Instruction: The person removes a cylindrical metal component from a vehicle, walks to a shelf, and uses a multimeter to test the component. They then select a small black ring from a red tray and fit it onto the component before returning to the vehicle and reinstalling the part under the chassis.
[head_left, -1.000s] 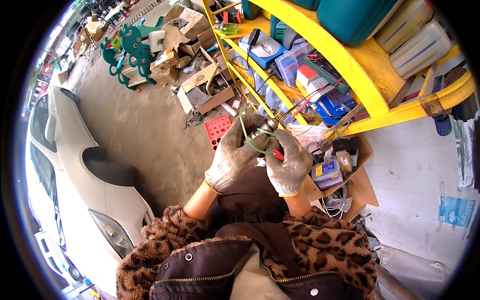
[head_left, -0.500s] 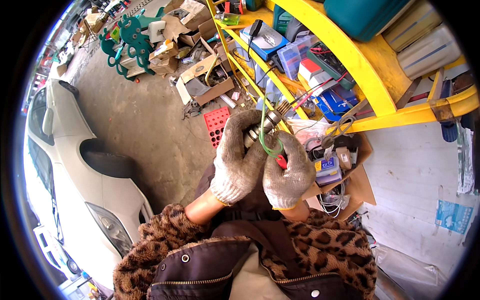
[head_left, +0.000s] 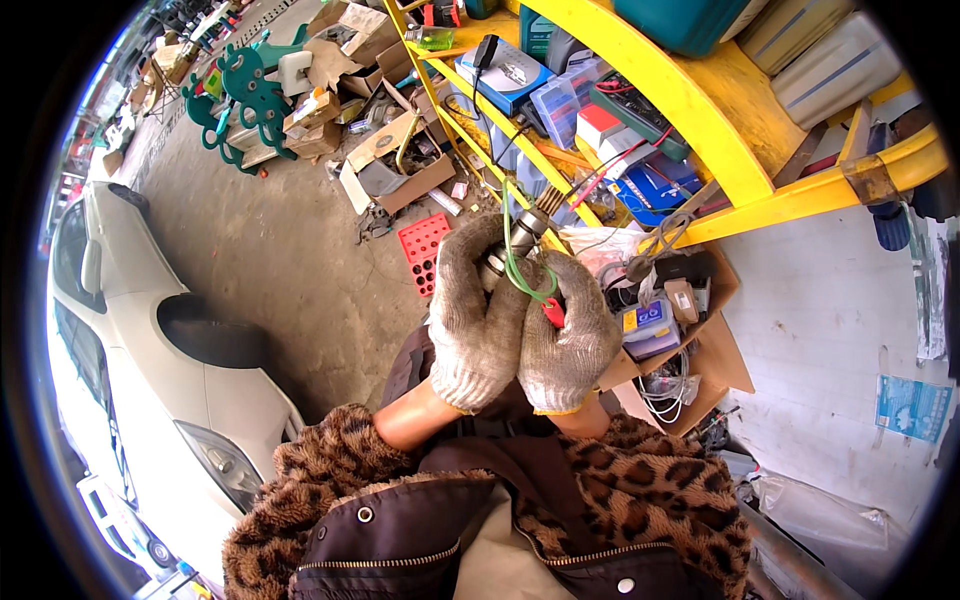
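**Metal part gripped in two gloved hands beside the yellow rack**

While both hands are raised together in front of the chest, a small metal part (head_left: 522, 238) is held between them, just below the lower rail of the yellow rack (head_left: 640, 75). The left hand (head_left: 478, 318) is closed around the part's lower body, its gloved fingers wrapped over it; the right hand (head_left: 567, 335) is pressed against the left, closed as well, with a red-handled tool (head_left: 553, 313) pinched in it. How firmly the tool is clamped cannot be told, since most of it is hidden by the glove.

The part's long axis is tilted up and away from the wrists, toward the rack, so that its toothed tip stands clear above both gloves. A green wire (head_left: 515, 262) is looped about the part, rising toward the rack and curling back down to the right hand. The left hand is seen to be the nearer to the part's body; the right sits just beside it, lower, at the wire's loop.

Away from the rack, to its left, a red tray (head_left: 424, 246) lies on the concrete, and further left still a white car (head_left: 120, 340) is parked. Below the rack, right of the hands, an open cardboard box (head_left: 700, 345) of odds and ends is set.
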